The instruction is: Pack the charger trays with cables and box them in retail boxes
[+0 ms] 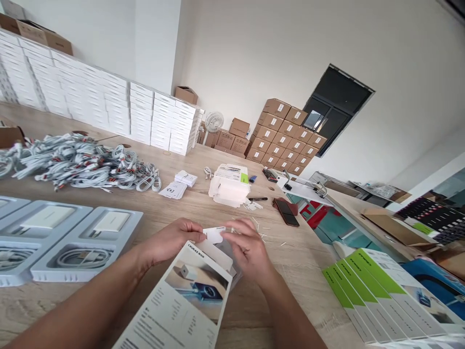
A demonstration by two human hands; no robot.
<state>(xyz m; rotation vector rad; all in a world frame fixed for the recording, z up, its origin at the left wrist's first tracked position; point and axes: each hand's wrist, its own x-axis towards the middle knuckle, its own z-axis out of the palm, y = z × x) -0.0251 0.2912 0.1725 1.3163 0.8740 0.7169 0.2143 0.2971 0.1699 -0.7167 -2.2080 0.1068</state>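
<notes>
A white printed charger box (181,295) stands tilted in front of me, its flap end facing away. The thumb and fingers of my left hand (178,237) pinch the left side of its white top flap (214,235). On the other side, my right hand (249,249) has its fingers closed at the flap's right edge. A translucent piece shows beside the box under my right hand, and I cannot tell what it is. To the left lie grey-blue trays (123,228), each holding a white charger (112,221) and a coiled white cable (85,257).
Many bundled cables (94,162) lie heaped at left, before stacked white boxes (90,92). White cards (174,189), an opened flat box (228,186) and a phone (286,212) lie ahead. Several green-and-white boxes (378,295) overlap at right, next to a blue bag (436,286).
</notes>
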